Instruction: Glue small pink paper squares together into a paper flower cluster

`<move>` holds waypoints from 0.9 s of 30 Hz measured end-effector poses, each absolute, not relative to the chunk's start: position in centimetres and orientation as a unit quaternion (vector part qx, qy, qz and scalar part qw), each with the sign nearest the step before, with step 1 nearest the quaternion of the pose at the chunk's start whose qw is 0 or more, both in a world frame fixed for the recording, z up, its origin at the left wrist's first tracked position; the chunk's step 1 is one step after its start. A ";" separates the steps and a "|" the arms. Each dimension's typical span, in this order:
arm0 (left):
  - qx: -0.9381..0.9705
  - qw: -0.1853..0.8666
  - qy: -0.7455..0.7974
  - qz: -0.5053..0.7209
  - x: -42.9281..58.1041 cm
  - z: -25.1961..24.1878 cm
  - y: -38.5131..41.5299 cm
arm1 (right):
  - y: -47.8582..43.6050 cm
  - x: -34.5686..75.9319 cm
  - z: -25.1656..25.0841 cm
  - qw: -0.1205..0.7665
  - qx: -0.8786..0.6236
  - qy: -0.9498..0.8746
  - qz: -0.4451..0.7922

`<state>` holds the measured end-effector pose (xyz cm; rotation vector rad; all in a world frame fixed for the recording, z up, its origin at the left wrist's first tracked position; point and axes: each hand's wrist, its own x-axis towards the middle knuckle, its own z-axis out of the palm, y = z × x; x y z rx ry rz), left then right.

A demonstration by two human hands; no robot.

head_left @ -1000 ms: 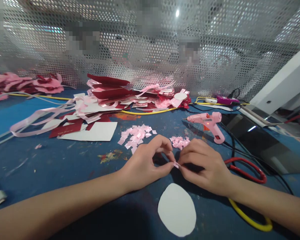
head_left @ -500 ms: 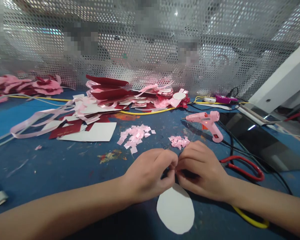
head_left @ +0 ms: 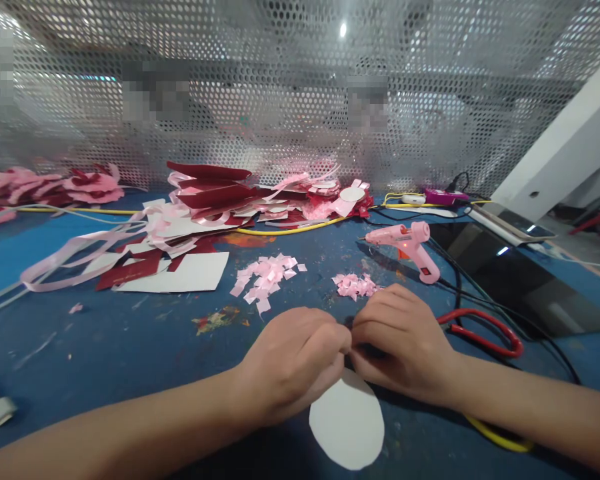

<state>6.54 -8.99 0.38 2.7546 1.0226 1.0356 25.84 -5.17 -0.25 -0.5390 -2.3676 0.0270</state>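
My left hand [head_left: 300, 363] and my right hand [head_left: 400, 343] meet fingertip to fingertip above the table. Both are closed in a pinch, and whatever lies between the fingers is hidden. Just below them a white paper disc [head_left: 347, 423] lies flat, its top edge partly covered by my hands. Beyond my left hand is a loose pile of pink ribbon squares [head_left: 267, 277]. A smaller heap of folded pink ribbon pieces [head_left: 355, 285] sits just past my right hand.
A pink glue gun [head_left: 405, 247] rests at the right, near red-handled scissors [head_left: 490, 333] and a dark glass panel [head_left: 520, 280]. Red and white paper scraps [head_left: 180, 272] with ribbon lie at the back left. Behind stands a perforated metal screen [head_left: 280, 113].
My left hand has rolled over slightly, so its thumb and fingertips show less. Both hands stay together above the disc. The whole view has shifted a little.
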 end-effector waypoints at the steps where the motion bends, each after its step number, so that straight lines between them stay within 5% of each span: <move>1: 0.875 0.017 0.341 0.345 6.5 0.4 -8.9 | -5.1 25.9 -0.1 0.353 -0.222 -0.909 0.007; 6: 0.813 0.051 0.415 0.404 6.4 0.6 -8.5 | -5.0 26.3 0.1 0.334 -0.282 -0.899 0.014; 16: 0.825 0.138 0.417 0.357 6.4 0.7 -8.5 | -4.9 26.5 -0.8 0.340 -0.177 -0.920 0.083; 22: 0.803 0.203 0.415 0.376 6.2 0.5 -8.4 | -3.8 28.1 -0.4 0.331 -0.147 -0.932 0.006; 27: 0.789 0.073 0.486 0.369 4.2 0.7 -6.7 | -1.6 29.2 0.0 0.370 -0.253 -0.894 0.007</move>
